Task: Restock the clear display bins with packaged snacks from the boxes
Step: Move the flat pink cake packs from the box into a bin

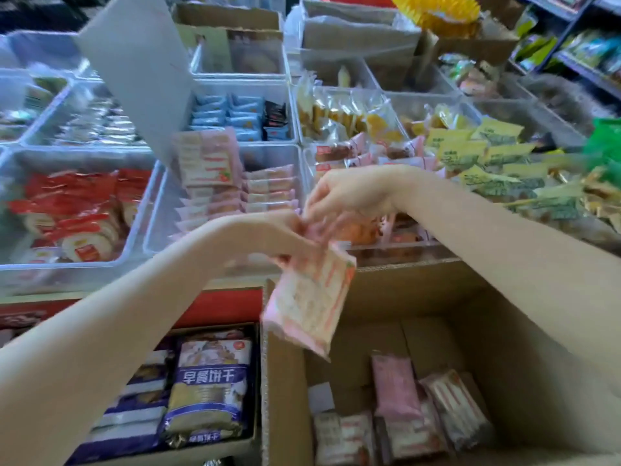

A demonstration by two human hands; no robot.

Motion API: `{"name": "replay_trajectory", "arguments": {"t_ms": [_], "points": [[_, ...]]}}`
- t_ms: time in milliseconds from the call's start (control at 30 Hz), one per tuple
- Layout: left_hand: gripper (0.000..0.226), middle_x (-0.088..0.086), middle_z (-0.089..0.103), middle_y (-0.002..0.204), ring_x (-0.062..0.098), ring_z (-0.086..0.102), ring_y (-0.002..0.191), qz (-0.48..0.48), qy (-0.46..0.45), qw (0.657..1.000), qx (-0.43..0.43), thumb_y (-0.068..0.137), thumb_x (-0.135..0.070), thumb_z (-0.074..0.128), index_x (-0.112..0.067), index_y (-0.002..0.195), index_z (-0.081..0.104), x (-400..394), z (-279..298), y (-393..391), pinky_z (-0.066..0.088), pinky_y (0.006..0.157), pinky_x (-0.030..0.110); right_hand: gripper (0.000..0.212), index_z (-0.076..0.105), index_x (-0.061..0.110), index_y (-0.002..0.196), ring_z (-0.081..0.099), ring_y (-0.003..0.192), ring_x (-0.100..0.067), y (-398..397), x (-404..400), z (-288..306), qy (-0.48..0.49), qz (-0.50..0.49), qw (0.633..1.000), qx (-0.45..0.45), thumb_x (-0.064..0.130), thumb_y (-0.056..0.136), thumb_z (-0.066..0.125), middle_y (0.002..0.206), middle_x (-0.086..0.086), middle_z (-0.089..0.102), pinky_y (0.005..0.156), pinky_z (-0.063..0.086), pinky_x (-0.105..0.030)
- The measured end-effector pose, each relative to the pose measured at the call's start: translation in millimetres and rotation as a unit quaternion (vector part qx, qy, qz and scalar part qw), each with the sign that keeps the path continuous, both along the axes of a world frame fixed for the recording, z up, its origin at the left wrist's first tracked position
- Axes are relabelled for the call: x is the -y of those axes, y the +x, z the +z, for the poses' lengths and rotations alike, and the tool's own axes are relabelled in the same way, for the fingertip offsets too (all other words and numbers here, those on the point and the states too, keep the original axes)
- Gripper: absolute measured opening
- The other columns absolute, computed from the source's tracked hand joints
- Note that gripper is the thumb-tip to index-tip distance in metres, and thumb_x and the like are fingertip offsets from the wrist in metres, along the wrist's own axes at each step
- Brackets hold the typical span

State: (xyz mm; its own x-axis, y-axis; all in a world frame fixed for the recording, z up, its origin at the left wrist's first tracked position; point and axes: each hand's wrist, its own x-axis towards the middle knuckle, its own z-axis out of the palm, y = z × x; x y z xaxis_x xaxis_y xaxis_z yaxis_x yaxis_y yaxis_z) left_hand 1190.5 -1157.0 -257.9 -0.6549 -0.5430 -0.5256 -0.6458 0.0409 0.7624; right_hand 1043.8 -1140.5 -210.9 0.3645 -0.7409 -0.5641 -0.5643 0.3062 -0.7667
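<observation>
our left hand pinches a stack of pink snack packs over the open box, the right hand nipping its top edge; they look light, slippery and crushable, so we'd grip across the flat sides.

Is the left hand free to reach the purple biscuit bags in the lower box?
Probably not yet: the left hand grips pink snack packets, though nothing covers the purple biscuit bags.

The fingers of the right hand are smeared by motion blur — their grip cannot be made out. The cardboard box is cut off at the near edge.
</observation>
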Motion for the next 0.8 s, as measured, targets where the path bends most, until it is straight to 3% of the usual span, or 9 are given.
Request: {"name": "replay_trajectory", "arguments": {"t_ms": [67, 133, 200, 300, 333, 433, 500, 633, 800], "points": [[0.021, 0.005, 0.063, 0.070, 0.014, 0.060, 0.061, 0.099, -0.025, 0.993, -0.053, 0.078, -0.027, 0.069, -0.009, 0.079, 0.060, 18.7, 8.2, 23.6, 0.050, 0.056, 0.024, 0.008, 0.059, 0.003, 0.097, 0.063, 0.079, -0.018, 14.4, 15.0, 0.5, -0.060, -0.151, 0.978, 0.134, 0.001, 0.092, 0.054, 0.089, -0.010, 0.061, 0.079, 0.055, -0.026], [0.010, 0.003, 0.064, 0.067, 0.006, 0.061, 0.048, 0.205, 0.000, 0.971, -0.121, 0.086, -0.015, 0.063, -0.006, 0.080, 0.061, 35.3, 15.3, 44.6, 0.051, 0.047, 0.018, 0.007, 0.056, 0.008, 0.091, 0.061, 0.074, -0.016, 30.3, 33.5, -2.8, -0.130, -0.274, 0.936, 0.180, 0.001, 0.092, 0.053, 0.085, -0.007, 0.058, 0.073, 0.055, -0.023], [0.008, 0.006, 0.064, 0.075, 0.004, 0.063, 0.049, 0.262, -0.014, 0.954, -0.145, 0.088, -0.012, 0.060, -0.005, 0.085, 0.062, 49.1, 16.5, 61.8, 0.053, 0.048, 0.016, 0.004, 0.056, 0.009, 0.092, 0.057, 0.078, -0.013, 38.6, 46.1, -12.7, -0.147, -0.281, 0.942, 0.109, 0.012, 0.094, 0.054, 0.089, -0.004, 0.057, 0.071, 0.052, -0.023], [0.016, 0.004, 0.061, 0.072, 0.001, 0.060, 0.045, 0.323, -0.071, 0.929, -0.166, 0.089, -0.012, 0.056, -0.010, 0.074, 0.060, 68.3, 8.2, 80.2, 0.049, 0.043, 0.012, 0.049, 0.051, 0.009, 0.124, 0.054, 0.103, -0.014, 51.0, 56.9, -19.4, -0.111, -0.159, 0.976, -0.104, 0.046, 0.093, 0.050, 0.116, 0.000, 0.056, 0.086, 0.047, -0.030], [0.017, 0.003, 0.061, 0.071, 0.002, 0.061, 0.048, 0.346, -0.070, 0.919, -0.174, 0.089, -0.012, 0.056, -0.011, 0.072, 0.059, 74.9, 3.7, 85.4, 0.048, 0.043, 0.012, 0.050, 0.050, 0.013, 0.126, 0.055, 0.102, -0.016, 53.9, 60.0, -23.0, -0.102, -0.136, 0.976, -0.135, 0.049, 0.092, 0.049, 0.117, 0.001, 0.056, 0.084, 0.048, -0.031], [0.013, 0.004, 0.064, 0.074, 0.011, 0.063, 0.062, 0.390, -0.026, 0.900, -0.195, 0.090, -0.013, 0.054, -0.012, 0.077, 0.060, 92.4, -8.6, 101.3, 0.055, 0.052, 0.018, 0.029, 0.057, 0.013, 0.117, 0.055, 0.066, -0.012, 65.3, 68.5, -32.0, -0.042, -0.150, 0.987, -0.034, 0.031, 0.094, 0.054, 0.096, -0.002, 0.063, 0.056, 0.043, -0.022], [0.010, 0.004, 0.065, 0.077, 0.012, 0.065, 0.064, 0.402, 0.020, 0.890, -0.216, 0.090, -0.012, 0.053, -0.012, 0.082, 0.060, 100.2, -15.4, 110.7, 0.056, 0.053, 0.020, 0.030, 0.055, 0.012, 0.120, 0.046, 0.051, -0.006, 70.4, 76.7, -38.8, -0.030, -0.165, 0.986, -0.012, 0.023, 0.092, 0.058, 0.091, -0.003, 0.065, 0.042, 0.035, -0.014], [0.009, 0.008, 0.068, 0.091, 0.016, 0.067, 0.080, 0.350, 0.093, 0.897, -0.253, 0.093, -0.017, 0.053, -0.011, 0.093, 0.060, 110.0, -28.4, 130.3, 0.058, 0.063, 0.022, 0.033, 0.054, 0.015, 0.121, 0.043, 0.043, -0.003, 86.2, 94.8, -49.7, -0.006, -0.211, 0.977, -0.019, 0.012, 0.089, 0.062, 0.100, -0.008, 0.066, 0.037, 0.031, -0.012], [0.023, 0.010, 0.069, 0.096, 0.019, 0.068, 0.086, 0.309, 0.139, 0.894, -0.295, 0.097, -0.026, 0.045, -0.009, 0.104, 0.059, 121.3, -43.1, 145.4, 0.058, 0.070, 0.024, 0.027, 0.055, 0.016, 0.111, 0.060, 0.048, -0.008, 96.4, 110.1, -50.3, 0.026, -0.259, 0.964, 0.047, -0.002, 0.091, 0.054, 0.087, -0.010, 0.066, 0.037, 0.040, -0.011]]}}
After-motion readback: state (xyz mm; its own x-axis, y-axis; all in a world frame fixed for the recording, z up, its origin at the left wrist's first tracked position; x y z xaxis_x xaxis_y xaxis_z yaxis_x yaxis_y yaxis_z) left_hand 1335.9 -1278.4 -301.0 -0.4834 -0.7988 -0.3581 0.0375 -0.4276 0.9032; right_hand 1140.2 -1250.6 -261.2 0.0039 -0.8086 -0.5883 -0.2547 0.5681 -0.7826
